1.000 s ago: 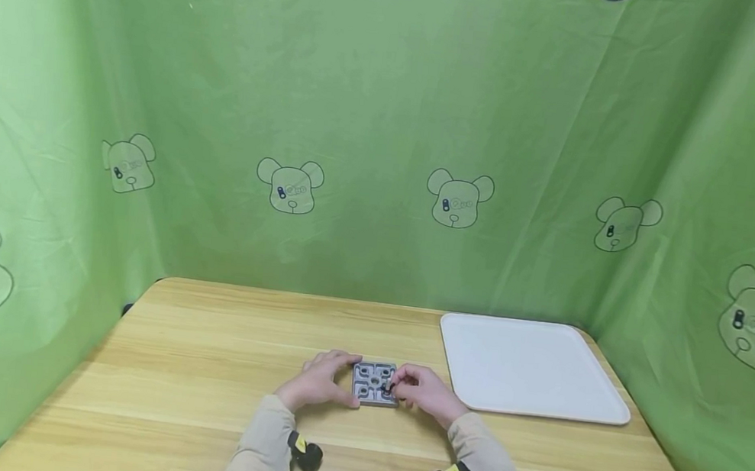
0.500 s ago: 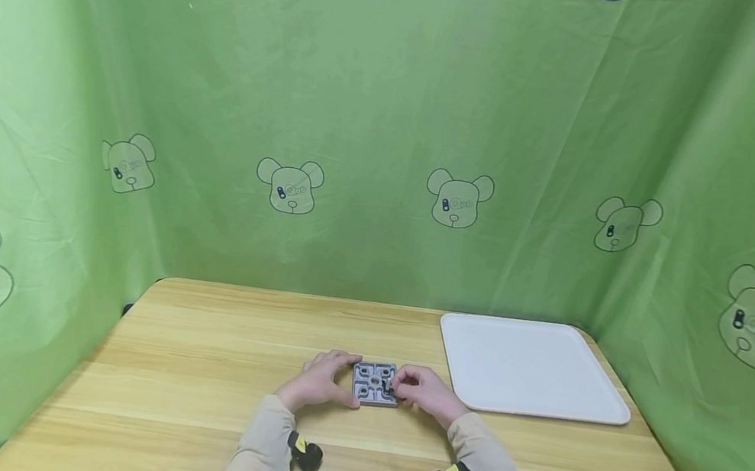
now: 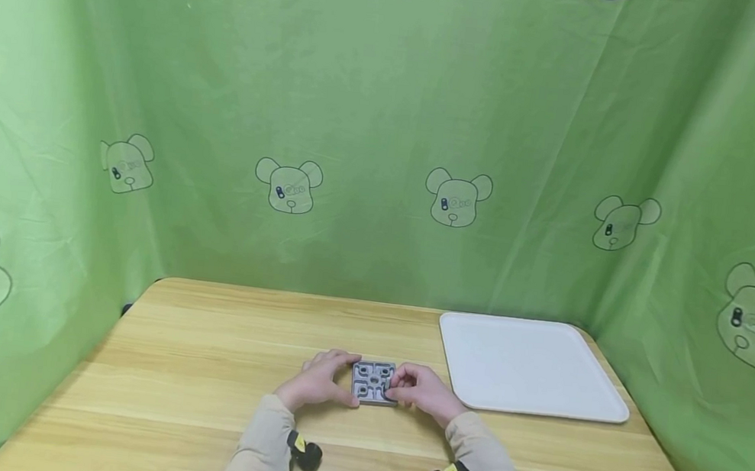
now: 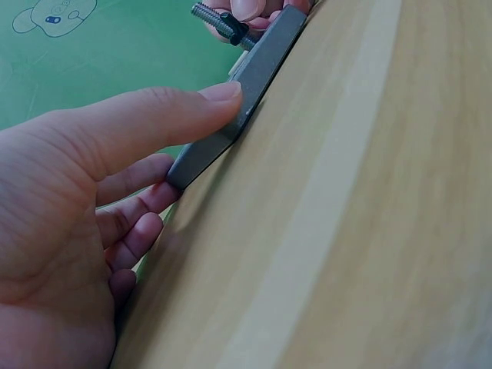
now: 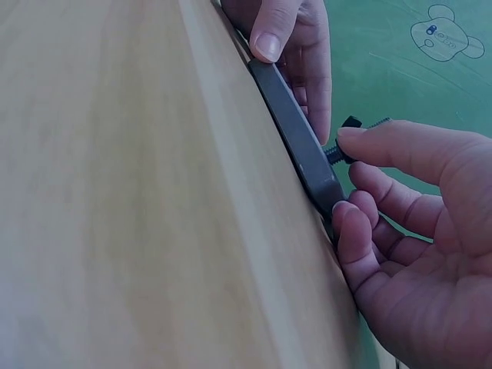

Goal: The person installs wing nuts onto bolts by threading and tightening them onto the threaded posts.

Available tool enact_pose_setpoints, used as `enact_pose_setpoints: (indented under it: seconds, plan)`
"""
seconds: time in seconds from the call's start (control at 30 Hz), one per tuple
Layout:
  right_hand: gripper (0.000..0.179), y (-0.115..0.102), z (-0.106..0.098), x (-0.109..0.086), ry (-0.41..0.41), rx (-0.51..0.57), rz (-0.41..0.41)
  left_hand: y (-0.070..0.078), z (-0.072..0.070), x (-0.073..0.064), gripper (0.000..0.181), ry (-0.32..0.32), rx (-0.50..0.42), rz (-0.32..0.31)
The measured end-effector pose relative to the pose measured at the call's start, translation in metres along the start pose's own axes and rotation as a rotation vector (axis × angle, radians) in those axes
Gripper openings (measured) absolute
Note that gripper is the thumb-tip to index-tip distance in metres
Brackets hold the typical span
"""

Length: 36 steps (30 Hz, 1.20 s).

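Note:
A grey square plate (image 3: 370, 401) with grooves and round recesses on its upper face lies on the table before the person. From the left, the left hand (image 3: 319, 380) holds its corner area, thumb on the near side and fingertips at the far side. A threaded bolt (image 4: 204, 13) stands up from the plate's right part, carrying a small black wing nut (image 4: 233, 28). Thumb and index finger of the right hand (image 5: 430, 207) pinch the nut, while its lower fingers touch the plate's edge. In the head view the right fingers hide most of the bolt.
A white tray (image 3: 532, 367) lies at the back right of the wooden table (image 3: 194, 400). Green curtains (image 3: 363, 111) enclose the table at the back and sides. Each forearm wears a black wrist camera (image 3: 309, 458).
The right thumb and fingers have shifted around the nut, with the thumb lower over the plate's near right corner. The left hand and plate stay in place.

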State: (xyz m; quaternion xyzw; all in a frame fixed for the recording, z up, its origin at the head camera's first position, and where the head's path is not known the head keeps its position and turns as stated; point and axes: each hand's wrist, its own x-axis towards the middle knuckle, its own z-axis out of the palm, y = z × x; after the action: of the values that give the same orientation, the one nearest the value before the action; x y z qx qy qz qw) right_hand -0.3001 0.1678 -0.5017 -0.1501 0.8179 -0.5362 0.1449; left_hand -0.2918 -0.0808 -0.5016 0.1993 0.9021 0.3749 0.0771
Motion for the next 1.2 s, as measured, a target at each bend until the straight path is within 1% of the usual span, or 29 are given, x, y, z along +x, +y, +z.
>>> enact_pose_setpoints:
  seconds: [0.33,0.57,0.67,0.8,0.9,1.1,1.2]
  plan:
    - [0.025,0.002,0.001,0.001,0.02,-0.015,0.013,0.001,-0.001,-0.001,0.088,0.0,-0.008,0.004]
    - [0.028,-0.001,0.002,0.0,0.041,-0.026,0.037,0.001,-0.001,-0.001,0.087,-0.001,0.002,-0.009]
    - [0.028,-0.003,0.003,-0.001,0.046,-0.032,0.04,0.001,0.0,0.0,0.087,0.0,-0.008,-0.011]
    - [0.027,-0.005,0.004,-0.003,0.045,-0.056,0.016,0.0,0.0,-0.001,0.087,0.002,-0.011,-0.012]
    - [0.026,-0.01,0.005,-0.005,0.04,-0.062,-0.002,0.0,0.0,-0.001,0.087,0.003,-0.01,-0.011]
    - [0.026,-0.036,0.006,-0.019,0.023,-0.05,-0.022,0.0,0.0,-0.001,0.087,0.0,-0.011,-0.016]
    - [0.027,-0.043,0.006,-0.024,0.021,-0.045,-0.03,0.002,-0.001,-0.002,0.087,-0.001,-0.009,-0.017]
